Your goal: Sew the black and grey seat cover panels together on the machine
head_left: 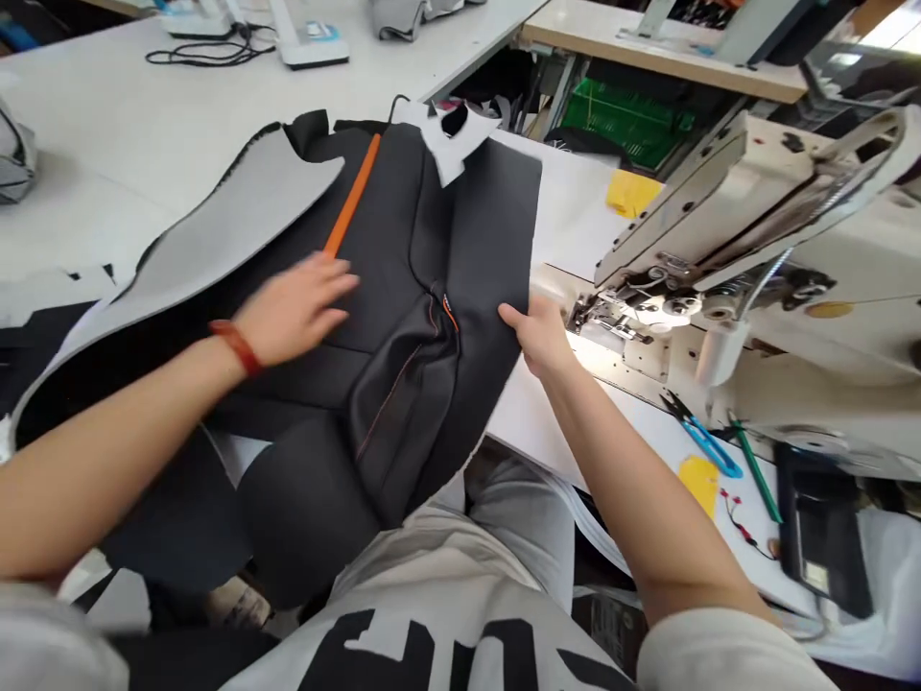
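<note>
A large black leather-like seat cover, with an orange strip and orange stitching, spreads over the table edge and my lap. Part of it folds back on the left, showing its light grey underside. My left hand, slightly blurred, lies over the black panel near the lower end of the orange strip, fingers stretched out. At the cover's right edge, my right hand pinches the black material, thumb on top and the other fingers partly hidden. A small black-and-orange tag shows at a seam.
Right of my right hand stands a sewing machine with its lamp lit. Blue thread snips, a green pen and a black box lie near it. Behind are a white table and a green crate.
</note>
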